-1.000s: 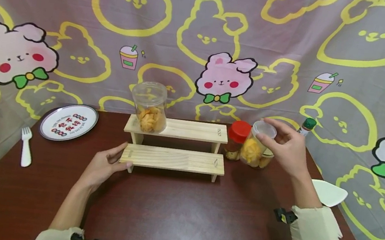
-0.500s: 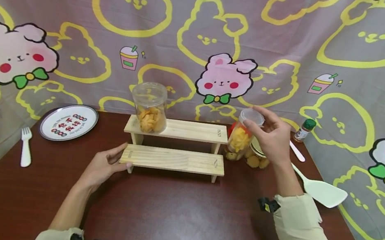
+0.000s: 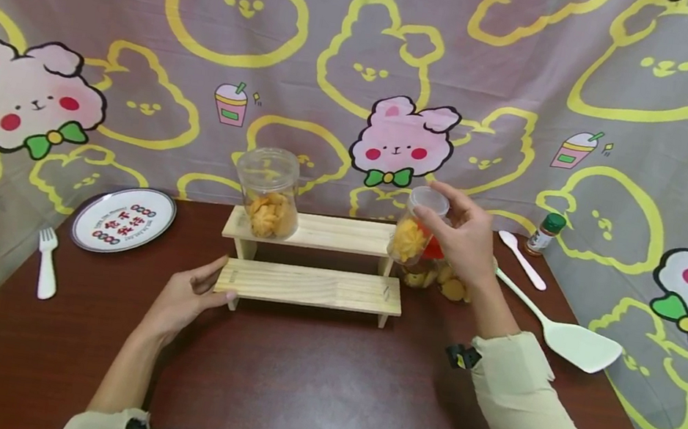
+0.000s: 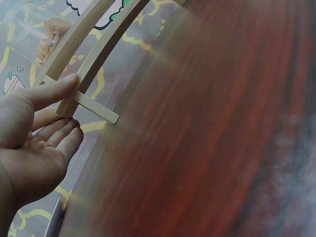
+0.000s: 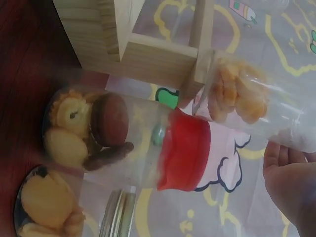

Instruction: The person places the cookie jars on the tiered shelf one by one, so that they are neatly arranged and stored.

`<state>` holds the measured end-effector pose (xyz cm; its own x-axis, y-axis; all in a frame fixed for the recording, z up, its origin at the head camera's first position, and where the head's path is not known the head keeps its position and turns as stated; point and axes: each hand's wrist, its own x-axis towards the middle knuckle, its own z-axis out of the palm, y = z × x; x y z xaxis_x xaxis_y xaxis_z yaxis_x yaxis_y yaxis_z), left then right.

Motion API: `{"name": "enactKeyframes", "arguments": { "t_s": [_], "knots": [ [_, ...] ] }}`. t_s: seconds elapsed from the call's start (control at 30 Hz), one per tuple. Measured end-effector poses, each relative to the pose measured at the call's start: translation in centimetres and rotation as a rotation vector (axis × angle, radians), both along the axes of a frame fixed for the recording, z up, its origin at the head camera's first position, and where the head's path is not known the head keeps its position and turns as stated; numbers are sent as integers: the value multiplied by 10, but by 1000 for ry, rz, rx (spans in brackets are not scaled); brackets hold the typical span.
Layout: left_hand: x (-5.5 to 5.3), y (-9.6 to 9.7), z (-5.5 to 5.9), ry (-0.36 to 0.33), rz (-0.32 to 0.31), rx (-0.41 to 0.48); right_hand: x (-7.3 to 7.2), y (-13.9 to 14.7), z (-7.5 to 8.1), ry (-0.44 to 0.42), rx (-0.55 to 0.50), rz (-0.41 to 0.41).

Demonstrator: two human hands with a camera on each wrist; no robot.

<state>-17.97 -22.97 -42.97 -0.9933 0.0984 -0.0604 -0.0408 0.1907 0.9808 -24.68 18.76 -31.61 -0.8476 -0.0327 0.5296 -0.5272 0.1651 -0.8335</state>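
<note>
My right hand (image 3: 469, 235) holds a clear plastic jar (image 3: 408, 242) of yellow twisted cookies near its translucent lid. This jar is at the right end of the upper step of a two-tier wooden shelf (image 3: 313, 285); in the right wrist view its base (image 5: 210, 89) is right beside the step's end. My left hand (image 3: 179, 302) grips the left end of the lower step, thumb (image 4: 61, 89) at its front edge. A larger clear jar (image 3: 269, 192) of cookies stands on the upper step's left end. Behind the right hand is a red-lidded cookie jar (image 5: 185, 150), partly hidden in the head view.
Another cookie jar (image 3: 453, 287) stands right of the shelf. Farther right lie a white spatula (image 3: 581, 346), a white spoon (image 3: 520, 259) and a green-capped spice bottle (image 3: 544, 235). A plate (image 3: 124, 219) and a white fork (image 3: 47, 263) lie on the left. A patterned cloth hangs behind.
My right hand has carried the clear jar leftward from in front of the other jars to the upper step's right end. The left hand stays on the lower step.
</note>
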Motion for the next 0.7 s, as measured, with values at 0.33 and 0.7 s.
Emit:
{"name": "enactKeyframes", "arguments": {
  "t_s": [0.33,0.7],
  "knots": [
    [-2,-2,-1,-2,5,-16,-16,-20,-13,57,-163,17],
    [-2,-1,-3,12,-1,-8,-32,-43,-21,113,-223,26]
  ]
}}
